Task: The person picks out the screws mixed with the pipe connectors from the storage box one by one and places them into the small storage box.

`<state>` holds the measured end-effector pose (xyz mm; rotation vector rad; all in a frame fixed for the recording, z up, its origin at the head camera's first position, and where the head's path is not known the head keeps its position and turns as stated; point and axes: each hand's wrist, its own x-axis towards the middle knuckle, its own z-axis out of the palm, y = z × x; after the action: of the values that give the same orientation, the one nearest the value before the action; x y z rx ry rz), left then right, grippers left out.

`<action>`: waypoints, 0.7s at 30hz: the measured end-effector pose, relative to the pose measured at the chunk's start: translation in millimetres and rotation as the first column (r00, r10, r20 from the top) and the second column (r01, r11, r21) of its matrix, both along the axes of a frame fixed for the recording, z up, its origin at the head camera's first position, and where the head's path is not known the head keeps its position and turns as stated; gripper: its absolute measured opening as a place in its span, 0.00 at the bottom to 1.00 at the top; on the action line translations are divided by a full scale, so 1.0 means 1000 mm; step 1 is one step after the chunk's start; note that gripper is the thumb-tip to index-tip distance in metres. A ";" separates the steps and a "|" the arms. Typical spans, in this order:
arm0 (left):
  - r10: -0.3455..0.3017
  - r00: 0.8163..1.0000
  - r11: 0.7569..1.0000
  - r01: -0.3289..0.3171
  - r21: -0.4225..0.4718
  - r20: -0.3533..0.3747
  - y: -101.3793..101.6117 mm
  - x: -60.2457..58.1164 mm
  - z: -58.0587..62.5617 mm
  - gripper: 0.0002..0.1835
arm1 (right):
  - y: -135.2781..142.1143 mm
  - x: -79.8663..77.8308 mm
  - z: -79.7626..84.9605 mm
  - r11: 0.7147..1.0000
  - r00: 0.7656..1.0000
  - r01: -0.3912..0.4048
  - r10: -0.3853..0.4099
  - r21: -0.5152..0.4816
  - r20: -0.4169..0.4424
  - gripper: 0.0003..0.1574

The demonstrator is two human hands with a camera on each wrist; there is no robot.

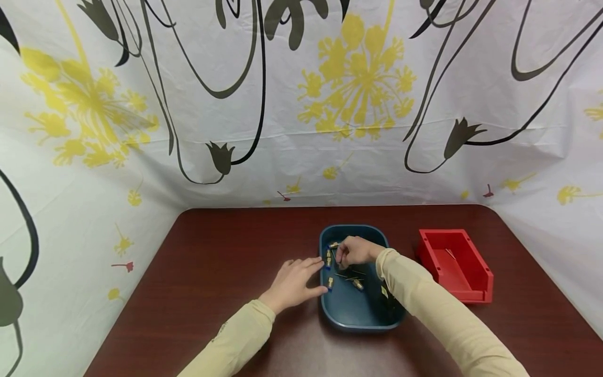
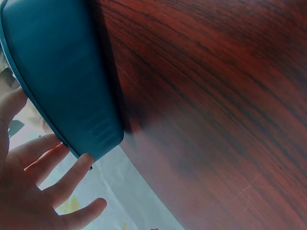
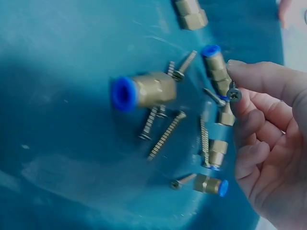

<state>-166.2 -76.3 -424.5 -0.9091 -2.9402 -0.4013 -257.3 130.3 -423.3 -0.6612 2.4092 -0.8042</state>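
Observation:
A blue tray [image 1: 355,317] holds several brass fittings [image 3: 156,90] with blue ends and several screws [image 3: 166,136]. My right hand [image 1: 358,250] reaches into its far part. In the right wrist view, that hand's thumb and fingers pinch a screw [image 3: 234,94], its cross-slotted head turned to the camera. A fitting [image 3: 216,67] lies just beyond the thumb tip. My left hand [image 1: 294,281], fingers spread, is at the tray's left side. In the left wrist view its fingertips [image 2: 85,159] rest along the tray rim [image 2: 45,117].
A red open-fronted bin [image 1: 454,267] stands right of the tray, with a small thin piece [image 1: 450,254] inside. Both containers sit on a dark wooden table [image 1: 226,251]. Behind the table hangs a white patterned cloth [image 1: 264,120].

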 end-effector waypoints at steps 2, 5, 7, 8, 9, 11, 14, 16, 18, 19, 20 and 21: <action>0.000 1.000 1.000 0.000 0.000 0.000 0.000 0.000 0.000 0.33 | 0.002 -0.002 0.004 1.000 1.000 -0.013 0.013 -0.023 -0.008 0.06; 0.001 1.000 1.000 -0.001 0.002 0.003 0.000 -0.001 0.000 0.33 | 0.005 -0.004 0.010 0.998 0.999 -0.031 0.030 -0.051 -0.015 0.06; 0.002 1.000 1.000 -0.002 0.003 0.003 0.000 -0.002 0.000 0.33 | 0.007 -0.004 0.014 0.997 0.999 -0.039 0.038 -0.068 -0.021 0.07; 0.003 1.000 1.000 -0.003 0.003 0.004 0.000 -0.002 0.000 0.33 | 0.008 -0.004 0.015 0.996 0.999 -0.044 0.042 -0.075 -0.025 0.08; 0.004 1.000 1.000 -0.004 0.002 0.004 0.000 -0.002 0.000 0.33 | 0.009 -0.004 0.017 0.996 0.999 -0.047 0.045 -0.080 -0.028 0.09; 0.005 1.000 1.000 -0.005 0.000 0.005 0.000 -0.002 -0.001 0.33 | 0.010 -0.003 0.020 0.995 0.998 -0.052 0.049 -0.089 -0.037 0.10; 0.009 1.000 1.000 -0.009 0.001 0.010 0.000 -0.001 -0.001 0.33 | 0.011 -0.003 0.023 0.992 0.997 -0.060 0.055 -0.109 -0.048 0.10; 0.011 1.000 1.000 -0.011 0.002 0.013 0.000 -0.001 -0.001 0.33 | 0.012 -0.002 0.025 0.989 0.997 -0.066 0.059 -0.129 -0.055 0.09; 0.012 1.000 1.000 -0.012 0.001 0.012 0.000 -0.001 -0.001 0.33 | 0.013 -0.003 0.026 0.987 0.996 -0.072 0.064 -0.145 -0.063 0.09; 0.011 1.000 1.000 -0.011 0.001 0.012 0.000 -0.001 -0.001 0.33 | 0.013 -0.003 0.027 0.986 0.996 -0.074 0.065 -0.151 -0.067 0.09; 0.011 1.000 1.000 -0.011 0.000 0.012 0.000 -0.001 -0.001 0.33 | 0.014 -0.003 0.027 0.985 0.995 -0.077 0.066 -0.152 -0.074 0.09; 0.010 1.000 1.000 -0.010 -0.001 0.012 0.000 -0.001 -0.001 0.33 | 0.015 -0.003 0.028 0.986 0.994 -0.079 0.067 -0.149 -0.083 0.09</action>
<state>-167.5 -76.7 -425.8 -0.8941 -2.9546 -0.4059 -260.5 144.9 -395.8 -0.8497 2.3934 -0.9553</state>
